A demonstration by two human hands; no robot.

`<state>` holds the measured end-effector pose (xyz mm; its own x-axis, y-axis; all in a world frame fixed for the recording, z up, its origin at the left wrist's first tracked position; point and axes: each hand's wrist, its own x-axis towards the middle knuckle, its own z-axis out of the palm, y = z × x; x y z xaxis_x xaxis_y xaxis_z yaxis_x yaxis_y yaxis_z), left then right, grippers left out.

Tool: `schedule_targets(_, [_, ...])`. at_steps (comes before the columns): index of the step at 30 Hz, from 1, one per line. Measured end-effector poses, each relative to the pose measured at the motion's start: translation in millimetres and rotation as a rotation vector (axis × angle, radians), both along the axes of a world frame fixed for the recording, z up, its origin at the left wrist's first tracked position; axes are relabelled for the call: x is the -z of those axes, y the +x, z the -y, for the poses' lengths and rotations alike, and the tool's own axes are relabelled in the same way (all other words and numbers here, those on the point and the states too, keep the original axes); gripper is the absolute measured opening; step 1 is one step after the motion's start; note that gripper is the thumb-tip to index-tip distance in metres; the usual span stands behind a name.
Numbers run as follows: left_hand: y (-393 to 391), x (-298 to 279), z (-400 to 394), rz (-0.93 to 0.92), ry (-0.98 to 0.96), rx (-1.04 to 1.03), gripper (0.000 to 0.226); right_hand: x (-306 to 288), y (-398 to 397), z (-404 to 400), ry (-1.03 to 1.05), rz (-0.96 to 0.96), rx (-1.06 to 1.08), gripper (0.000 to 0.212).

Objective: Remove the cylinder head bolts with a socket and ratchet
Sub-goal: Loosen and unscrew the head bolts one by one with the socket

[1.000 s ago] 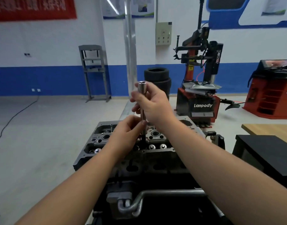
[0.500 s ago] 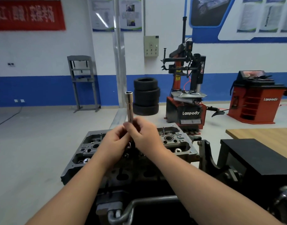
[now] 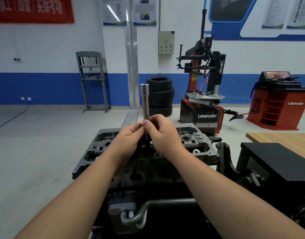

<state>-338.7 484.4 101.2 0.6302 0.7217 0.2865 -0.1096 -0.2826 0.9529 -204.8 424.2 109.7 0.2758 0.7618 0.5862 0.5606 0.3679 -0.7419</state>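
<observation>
A long chrome socket extension [image 3: 145,102] stands upright over the middle of the grey cylinder head [image 3: 196,144], its square drive end on top. My left hand [image 3: 129,137] and my right hand [image 3: 163,133] both pinch its lower shaft from either side, fingertips meeting. The lower end of the tool runs down behind my fingers toward the head and is hidden. No ratchet handle is in view. The head sits on a dark engine stand [image 3: 229,163].
A black box [image 3: 276,159] and a wooden table [image 3: 283,138] stand at right. Behind are a tyre changer [image 3: 205,100], stacked tyres [image 3: 160,95], a red balancer [image 3: 279,104] and a grey press frame [image 3: 92,80]. Open floor lies left.
My right hand has slid down the extension from near its top to its lower shaft, meeting the left hand. The view has tilted up, so the scene sits lower in the frame.
</observation>
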Motion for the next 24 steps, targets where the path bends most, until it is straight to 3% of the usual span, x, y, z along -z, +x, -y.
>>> schedule_targets(6, [1,3,0,0.004,0.079,-0.145,0.012,-18,-5,-3,0.113,-0.173,-0.06,0.028])
schedule_targets(10, [4,1,-1,-0.013,0.086,-0.177,0.018,-41,-2,-15,0.161,-0.02,0.074,0.024])
schedule_targets(15, [6,0,-1,-0.021,0.046,-0.095,0.018,-42,6,-14,0.199,0.09,-0.07,0.014])
schedule_targets(18, [6,-1,0,-0.038,0.045,-0.041,0.024,-39,14,-17,0.213,0.212,-0.12,0.021])
schedule_targets(24, [9,2,-2,0.013,0.094,-0.153,0.009,-43,16,-32,0.328,0.332,-0.059,0.026])
